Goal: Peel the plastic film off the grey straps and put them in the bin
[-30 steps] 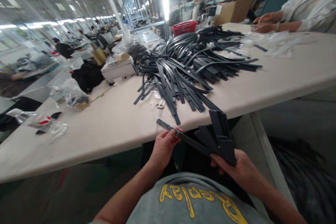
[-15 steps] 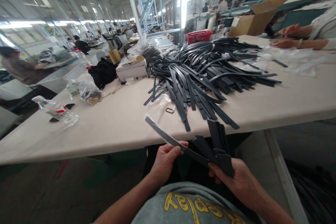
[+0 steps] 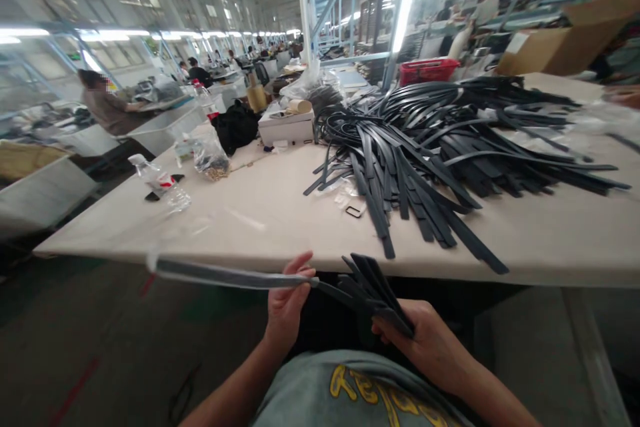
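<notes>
Table surface [image 3: 270, 213] extends beyond the fingers [image 3: 303, 289], the left hand [image 3: 285, 310] pinching one strap [image 3: 225, 275] in clear film [image 3: 153, 261] that projects leftward, the right hand [image 3: 425, 333] clasping the strap bundle [image 3: 377, 290]; film handling appears underway, likely requiring steady right grip next.

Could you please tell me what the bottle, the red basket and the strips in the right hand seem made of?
Bottle: clear, glossy plastic, see-through with bright highlights.
Red basket: probably plastic, evenly coloured.
Strips in the right hand: perhaps leather or synthetic, matte, with dull dark faces.
</notes>
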`<state>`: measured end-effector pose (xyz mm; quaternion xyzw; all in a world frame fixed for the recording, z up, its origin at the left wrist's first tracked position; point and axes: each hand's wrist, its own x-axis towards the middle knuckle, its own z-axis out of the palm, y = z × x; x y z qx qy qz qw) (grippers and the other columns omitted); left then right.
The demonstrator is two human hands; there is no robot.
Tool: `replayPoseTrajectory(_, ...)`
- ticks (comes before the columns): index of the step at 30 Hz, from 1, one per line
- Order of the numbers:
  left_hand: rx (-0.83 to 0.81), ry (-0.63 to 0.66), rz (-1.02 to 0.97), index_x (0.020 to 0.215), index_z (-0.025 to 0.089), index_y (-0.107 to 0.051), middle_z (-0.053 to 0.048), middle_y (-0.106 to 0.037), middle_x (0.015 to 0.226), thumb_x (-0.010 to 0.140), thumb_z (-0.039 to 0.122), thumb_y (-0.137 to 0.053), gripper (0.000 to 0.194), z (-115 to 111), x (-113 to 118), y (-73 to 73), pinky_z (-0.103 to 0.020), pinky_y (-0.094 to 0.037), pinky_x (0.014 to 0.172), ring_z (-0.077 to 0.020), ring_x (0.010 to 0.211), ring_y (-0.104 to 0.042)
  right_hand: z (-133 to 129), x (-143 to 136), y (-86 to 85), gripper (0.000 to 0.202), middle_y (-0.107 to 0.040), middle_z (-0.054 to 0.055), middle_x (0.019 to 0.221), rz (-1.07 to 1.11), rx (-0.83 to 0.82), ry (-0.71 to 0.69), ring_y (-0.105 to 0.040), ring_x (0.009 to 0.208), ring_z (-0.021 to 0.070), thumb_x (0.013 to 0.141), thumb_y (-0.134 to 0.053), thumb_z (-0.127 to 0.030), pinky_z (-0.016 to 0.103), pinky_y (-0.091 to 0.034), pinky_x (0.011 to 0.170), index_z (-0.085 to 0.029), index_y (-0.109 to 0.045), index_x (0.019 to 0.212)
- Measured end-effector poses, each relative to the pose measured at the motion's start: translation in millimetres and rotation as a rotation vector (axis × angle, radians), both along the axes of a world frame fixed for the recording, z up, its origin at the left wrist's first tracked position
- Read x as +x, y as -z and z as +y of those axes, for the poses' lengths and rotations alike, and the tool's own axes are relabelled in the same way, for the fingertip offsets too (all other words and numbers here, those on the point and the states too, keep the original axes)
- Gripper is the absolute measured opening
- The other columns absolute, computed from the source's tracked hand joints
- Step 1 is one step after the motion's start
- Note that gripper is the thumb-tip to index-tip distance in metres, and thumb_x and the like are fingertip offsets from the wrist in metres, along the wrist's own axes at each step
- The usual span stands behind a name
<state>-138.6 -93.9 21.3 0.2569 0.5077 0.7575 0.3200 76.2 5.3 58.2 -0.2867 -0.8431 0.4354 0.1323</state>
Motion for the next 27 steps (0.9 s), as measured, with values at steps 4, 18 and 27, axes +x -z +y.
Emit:
replayPoseTrajectory(4,-0.169,0.005,-0.398,0.086,0.019,-0.079,-0.007,-0.077,0.088,0.067,0.041,-0.083,0.030,-7.6,7.0,19.7,-0.027,-0.052,0.080,-0.0166,0.083,-0.068,-2.1,-3.9,10.8,0.039,-0.065,0.000,0.060,-0.083,0.004,0.001,-0.062,0.056,0.0168,0.094,-0.047,-0.042,0.025,-0.044,0.054,-0.018,-0.062,0.067)
replayPoseTrajectory(18,-0.247,0.243,-0.190,0.069,0.014,-0.078,-0.007,-0.074,0.071,0.060,0.044,-0.085,0.032,-15.5,29.7,23.6,-0.033,-0.050,0.072,-0.0198,0.069,-0.064,-3.2,-30.9,11.4,0.036,-0.068,0.002,0.060,-0.019,-0.016,-0.073,-0.063,0.055,0.0187,0.089,-0.052,-0.044,0.026,-0.047,0.052,-0.020,-0.065,0.067)
replayPoseTrajectory(27,-0.257,0.157,-0.236,0.087,0.015,-0.080,-0.008,-0.076,0.083,0.066,0.042,-0.081,0.034,-5.6,22.7,24.0,-0.031,-0.049,0.078,-0.0189,0.076,-0.064,10.1,-14.7,24.7,0.039,-0.073,0.006,0.064,-0.079,-0.116,0.043,-0.069,0.060,0.0240,0.086,-0.054,-0.050,0.027,-0.053,0.053,-0.019,-0.072,0.070)
